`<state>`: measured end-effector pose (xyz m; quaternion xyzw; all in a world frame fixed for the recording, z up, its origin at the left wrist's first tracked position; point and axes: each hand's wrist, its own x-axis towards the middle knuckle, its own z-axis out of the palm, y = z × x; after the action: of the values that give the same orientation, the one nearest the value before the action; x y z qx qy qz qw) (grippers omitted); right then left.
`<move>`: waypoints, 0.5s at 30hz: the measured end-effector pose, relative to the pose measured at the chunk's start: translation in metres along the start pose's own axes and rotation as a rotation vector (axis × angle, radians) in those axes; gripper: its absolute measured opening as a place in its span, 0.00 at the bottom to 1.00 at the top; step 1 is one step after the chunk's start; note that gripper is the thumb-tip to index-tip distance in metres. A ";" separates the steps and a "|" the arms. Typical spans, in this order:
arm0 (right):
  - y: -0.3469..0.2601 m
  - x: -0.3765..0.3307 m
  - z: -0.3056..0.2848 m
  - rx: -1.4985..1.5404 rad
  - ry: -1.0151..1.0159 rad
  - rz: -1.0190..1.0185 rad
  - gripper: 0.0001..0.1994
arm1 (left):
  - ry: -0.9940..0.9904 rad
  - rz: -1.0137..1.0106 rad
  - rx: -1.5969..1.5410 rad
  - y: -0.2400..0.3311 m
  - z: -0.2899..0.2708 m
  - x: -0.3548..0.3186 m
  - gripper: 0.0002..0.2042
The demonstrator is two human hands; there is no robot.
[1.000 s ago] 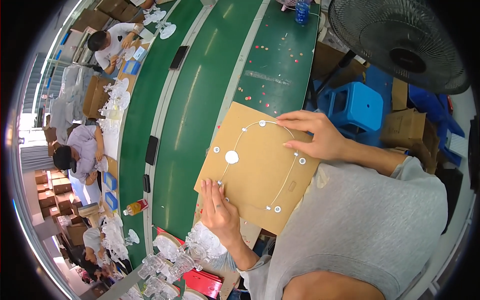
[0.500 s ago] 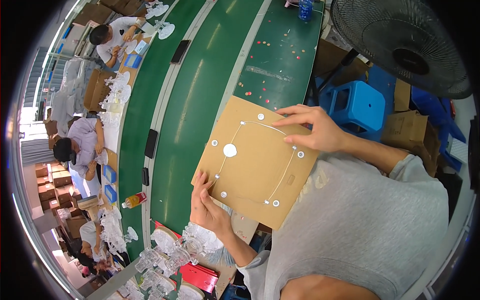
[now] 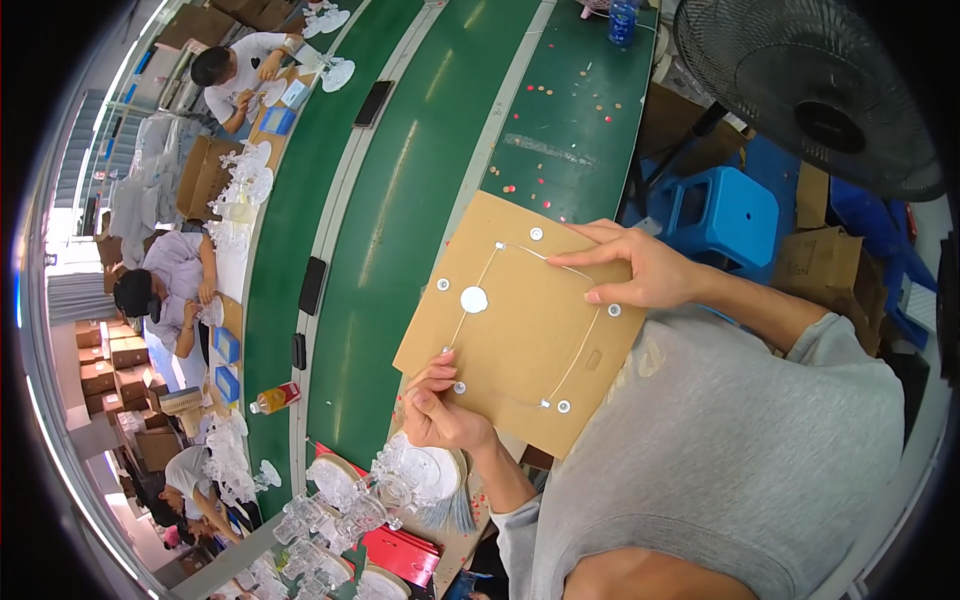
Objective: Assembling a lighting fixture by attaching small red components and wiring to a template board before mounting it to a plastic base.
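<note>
A square brown board [image 3: 520, 340] lies tilted in front of my body. A thin white cord [image 3: 480, 265] runs in a loop over it, through small white clips, with a white round disc [image 3: 474, 300] on its left side. White round studs [image 3: 564, 407] sit near the board's edges. My right hand [image 3: 650, 265] lies over the upper right part, fingers spread, with index fingertip and thumb touching the board near the cord. At the lower left, my left hand [image 3: 445, 405] has curled fingers closed beside a clip; what they pinch is hidden.
Green belt tables [image 3: 390, 250] run past on the left, bearing phones [image 3: 312, 285] and a drink bottle [image 3: 275, 398]. Clear plastic parts [image 3: 340, 510] and red packs [image 3: 402, 555] crowd the lower left. A fan [image 3: 820, 100] and blue stool [image 3: 735, 215] stand right. Several people work across.
My left hand has drawn its fingers in from the board's left edge and curled them over the lower left corner. The right hand's index finger and thumb have shifted slightly on the board.
</note>
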<state>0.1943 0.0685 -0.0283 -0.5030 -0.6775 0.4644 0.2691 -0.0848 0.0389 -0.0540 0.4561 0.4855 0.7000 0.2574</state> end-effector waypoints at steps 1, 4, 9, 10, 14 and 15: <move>-0.006 0.003 -0.006 0.055 -0.074 0.026 0.28 | -0.007 0.006 -0.019 0.000 -0.001 -0.001 0.22; -0.013 0.024 -0.010 -0.180 -0.034 -0.159 0.29 | -0.042 0.008 -0.066 0.000 -0.002 0.000 0.21; -0.036 0.102 0.032 -0.541 -0.094 -0.823 0.32 | -0.153 -0.042 -0.038 0.011 -0.009 0.002 0.20; -0.025 0.118 0.045 -0.556 -0.207 -0.911 0.33 | -0.274 0.044 0.176 0.020 -0.005 0.001 0.20; -0.027 0.132 0.058 -0.623 -0.314 -0.893 0.33 | -0.315 0.472 0.640 0.056 -0.014 -0.016 0.20; -0.029 0.134 0.060 -0.622 -0.340 -0.908 0.33 | -0.264 0.333 0.639 0.065 -0.015 -0.022 0.18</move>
<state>0.0848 0.1698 -0.0417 -0.1355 -0.9639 0.1557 0.1680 -0.0834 -0.0110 -0.0045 0.6722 0.5613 0.4806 0.0455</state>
